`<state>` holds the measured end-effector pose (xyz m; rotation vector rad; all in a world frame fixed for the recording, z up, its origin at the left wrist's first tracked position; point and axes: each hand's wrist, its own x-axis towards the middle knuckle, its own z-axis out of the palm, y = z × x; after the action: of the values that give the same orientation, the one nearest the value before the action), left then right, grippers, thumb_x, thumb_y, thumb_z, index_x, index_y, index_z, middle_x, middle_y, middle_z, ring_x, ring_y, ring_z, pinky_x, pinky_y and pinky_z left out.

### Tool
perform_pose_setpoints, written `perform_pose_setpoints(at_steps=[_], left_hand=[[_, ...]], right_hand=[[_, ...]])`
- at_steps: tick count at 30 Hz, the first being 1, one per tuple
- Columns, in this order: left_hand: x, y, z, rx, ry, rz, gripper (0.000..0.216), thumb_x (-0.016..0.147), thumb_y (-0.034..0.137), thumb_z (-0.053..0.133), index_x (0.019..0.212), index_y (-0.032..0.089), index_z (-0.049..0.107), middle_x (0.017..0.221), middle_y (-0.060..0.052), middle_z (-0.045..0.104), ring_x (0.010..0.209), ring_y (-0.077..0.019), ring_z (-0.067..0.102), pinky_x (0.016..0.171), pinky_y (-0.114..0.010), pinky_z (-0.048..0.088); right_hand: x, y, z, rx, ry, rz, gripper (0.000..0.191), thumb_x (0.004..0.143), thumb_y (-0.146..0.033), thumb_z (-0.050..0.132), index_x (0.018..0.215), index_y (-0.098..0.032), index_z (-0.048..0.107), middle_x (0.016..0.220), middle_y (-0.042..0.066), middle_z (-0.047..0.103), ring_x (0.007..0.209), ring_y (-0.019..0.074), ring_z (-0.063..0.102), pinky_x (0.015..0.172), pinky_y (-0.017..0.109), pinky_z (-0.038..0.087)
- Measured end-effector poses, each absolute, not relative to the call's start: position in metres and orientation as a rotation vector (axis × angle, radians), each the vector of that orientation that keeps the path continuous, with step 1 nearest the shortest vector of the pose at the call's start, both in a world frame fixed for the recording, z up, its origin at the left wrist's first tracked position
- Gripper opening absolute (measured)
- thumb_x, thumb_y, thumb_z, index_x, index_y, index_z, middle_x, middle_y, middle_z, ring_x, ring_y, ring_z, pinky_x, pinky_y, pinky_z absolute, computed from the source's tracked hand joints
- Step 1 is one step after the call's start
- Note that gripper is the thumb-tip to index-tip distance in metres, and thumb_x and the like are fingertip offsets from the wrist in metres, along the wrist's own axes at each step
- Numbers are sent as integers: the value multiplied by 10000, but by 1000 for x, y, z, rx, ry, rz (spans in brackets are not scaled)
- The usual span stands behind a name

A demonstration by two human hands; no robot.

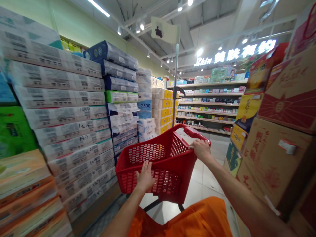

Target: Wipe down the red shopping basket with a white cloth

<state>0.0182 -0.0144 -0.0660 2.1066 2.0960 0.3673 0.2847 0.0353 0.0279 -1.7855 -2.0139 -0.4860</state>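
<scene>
A red plastic shopping cart [172, 184] with perforated sides stands right in front of me, turned so its handle end lies to the right. My right hand [201, 149] is closed over the rim at the handle end, with the arm stretched out. Against the cart's near side rests my left hand [145, 177], fingers extended and apart; whether the palm presses on the wall is hard to see. A grey pole [176, 72] rises behind the cart's handle end and carries a pale flag [165, 31] with a dark scooter-like print.
Tall stacks of wrapped paper packs [74, 125] line the left side. Cardboard cartons [261, 158] are piled close on the right. Shelves of small boxed goods [207, 103] stand at the back, beyond pale floor tiles [207, 177]. Orange clothing [197, 219] covers my lap.
</scene>
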Motion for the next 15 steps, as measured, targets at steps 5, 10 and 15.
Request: perform_pose_setpoints(at_steps=[5, 10, 15], left_hand=[[17, -14, -65, 2070, 2090, 396, 797, 598, 124, 413, 1353, 124, 162, 1467, -95, 61, 1342, -229, 20, 1011, -586, 154], [9, -15, -62, 2061, 2096, 391, 767, 602, 99, 418, 1337, 147, 206, 1463, -91, 106, 1341, -219, 49, 1025, -574, 125], [39, -4, -47, 1992, 2055, 815, 571, 740, 154, 395, 1299, 113, 285, 1419, -117, 262, 1314, -188, 199, 1071, -464, 138]], right_hand=[[246, 22, 6, -1675, -2095, -439, 216, 812, -182, 447, 768, -199, 658, 857, 57, 622, 863, 189, 519, 753, 300, 360], [219, 22, -5, -1304, -2372, -225, 224, 793, -138, 433, 850, -199, 641, 880, 36, 627, 872, 156, 524, 842, 293, 340], [221, 31, 5, -1246, -1835, 216, 297, 718, -128, 421, 937, -182, 614, 950, 57, 629, 908, 181, 551, 831, 318, 406]])
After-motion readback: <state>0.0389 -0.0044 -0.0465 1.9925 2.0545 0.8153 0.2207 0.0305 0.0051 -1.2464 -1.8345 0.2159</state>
